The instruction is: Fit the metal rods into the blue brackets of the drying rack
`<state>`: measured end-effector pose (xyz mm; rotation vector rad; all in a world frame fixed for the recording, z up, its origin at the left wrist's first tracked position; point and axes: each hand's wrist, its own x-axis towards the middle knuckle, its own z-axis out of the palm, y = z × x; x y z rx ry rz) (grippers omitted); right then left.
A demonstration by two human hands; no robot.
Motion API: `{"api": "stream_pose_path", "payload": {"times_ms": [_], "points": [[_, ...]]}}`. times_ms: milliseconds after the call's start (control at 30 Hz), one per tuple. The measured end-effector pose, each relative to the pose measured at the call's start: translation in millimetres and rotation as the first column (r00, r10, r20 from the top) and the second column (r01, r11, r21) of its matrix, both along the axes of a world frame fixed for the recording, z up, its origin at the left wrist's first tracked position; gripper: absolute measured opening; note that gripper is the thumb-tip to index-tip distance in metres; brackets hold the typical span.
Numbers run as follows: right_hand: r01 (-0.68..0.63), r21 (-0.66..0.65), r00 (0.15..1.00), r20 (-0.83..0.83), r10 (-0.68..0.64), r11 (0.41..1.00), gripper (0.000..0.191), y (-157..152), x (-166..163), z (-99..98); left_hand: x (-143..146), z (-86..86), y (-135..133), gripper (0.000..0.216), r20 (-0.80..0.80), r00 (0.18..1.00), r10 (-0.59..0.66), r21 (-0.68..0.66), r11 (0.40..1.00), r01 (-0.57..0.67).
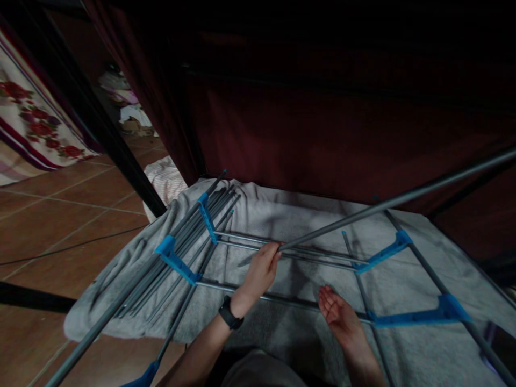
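My left hand point(261, 271), with a dark watch on its wrist, is closed around a long grey metal tube point(355, 216). The tube slants up to the right, past the frame's edge. Lower right, my right hand point(337, 314) has its palm up, fingers stretched out and nothing in it. It is close to a thin crossbar point(294, 303) of a partly assembled rack. Blue plastic connectors point(175, 262) on the left and a blue connector point(419, 314) on the right join the rack's tubes.
Several loose grey tubes point(189, 236) lie in a bundle on the grey blanket point(282, 215) at left. Behind hangs a dark red curtain point(322, 140). A black post point(108, 140) and a cable point(80, 246) are at left over the tiled floor point(80, 204).
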<state>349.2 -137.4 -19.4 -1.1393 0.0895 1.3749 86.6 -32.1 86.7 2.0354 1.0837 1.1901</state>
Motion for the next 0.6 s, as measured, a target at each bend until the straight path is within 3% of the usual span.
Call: {"api": "stream_pose_path", "payload": {"times_ms": [100, 333, 600], "points": [[0.01, -0.003, 1.0, 0.015, -0.01, 1.0, 0.021, -0.1, 3.8, 0.3, -17.4, -9.7, 6.9, 0.029, -0.099, 0.994, 0.045, 0.061, 0.997, -0.039], [0.015, -0.032, 0.994, 0.111, -0.011, 0.999, 0.019, 3.4, 7.8, 4.0, -48.3, -52.2, 3.9, 0.043, -0.405, 0.898, 0.175, 0.097, 0.984, -0.148], [-0.021, 0.07, 0.978, 0.209, 0.006, 0.997, 0.035, 2.5, 3.7, 10.4, -59.3, -51.2, -8.3, 0.059, -0.613, 0.789, 0.033, -0.072, 0.993, -0.098]]}}
